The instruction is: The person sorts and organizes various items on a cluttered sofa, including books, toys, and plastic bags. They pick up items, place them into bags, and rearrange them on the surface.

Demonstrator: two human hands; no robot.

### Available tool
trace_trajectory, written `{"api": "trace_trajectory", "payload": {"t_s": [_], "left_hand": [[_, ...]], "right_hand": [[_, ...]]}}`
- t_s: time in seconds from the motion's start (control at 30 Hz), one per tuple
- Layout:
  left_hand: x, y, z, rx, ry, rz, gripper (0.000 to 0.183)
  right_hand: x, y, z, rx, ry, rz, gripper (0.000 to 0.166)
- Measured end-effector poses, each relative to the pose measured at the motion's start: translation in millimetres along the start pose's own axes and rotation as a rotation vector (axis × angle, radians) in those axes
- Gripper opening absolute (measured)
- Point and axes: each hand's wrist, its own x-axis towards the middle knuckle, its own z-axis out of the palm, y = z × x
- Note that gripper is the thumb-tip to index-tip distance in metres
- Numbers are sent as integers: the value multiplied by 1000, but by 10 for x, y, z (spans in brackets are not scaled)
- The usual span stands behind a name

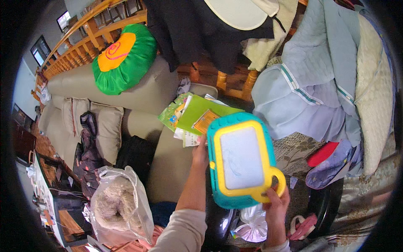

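Note:
A teal and yellow plastic magnetic drawing board (242, 157) is held up before me, its grey-white screen facing the camera with faint marks on it. My right hand (277, 200) grips its yellow loop handle at the lower right corner. At the board's left edge is my left hand (200, 152), partly hidden behind it; the fingers lie at the lower end of a stack of booklets. That stack has a green folder or book (201, 110), a picture book (172, 115) and a small orange card or booklet (205, 121), and its right side is covered by the board.
A beige sofa (148, 85) with a green and orange cushion (124, 60) stands at the left. Below it is a clear bag (126, 204) with something fluffy inside. Pale blue bedding (292, 104) hangs at the right, above slippers (327, 167). A knotted plastic bag (252, 223) lies beneath the board.

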Motion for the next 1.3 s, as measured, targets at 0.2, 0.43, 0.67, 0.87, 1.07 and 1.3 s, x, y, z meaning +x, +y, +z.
{"api": "trace_trajectory", "payload": {"t_s": [0.2,0.43,0.67,0.87,1.07,1.3], "left_hand": [[-1290,3,-587,14,41,29,49],[-2759,-278,-1190,211,-25,-231,40],[-3186,-192,-1595,579,-43,-348,30],[-3128,-275,-1394,731,-236,-391,30],[-3271,-651,-817,882,-451,-424,28],[-3563,-1175,-903,924,-528,-504,29]], "right_hand": [[700,500,800,239,-290,111,32],[1810,1321,1107,-131,62,-45,35],[1048,1257,978,-254,169,-284,51],[2,1211,-242,-340,51,-302,49],[-659,1642,-2627,-802,625,-161,36],[-421,1615,-4647,-1154,783,-286,42]]}}
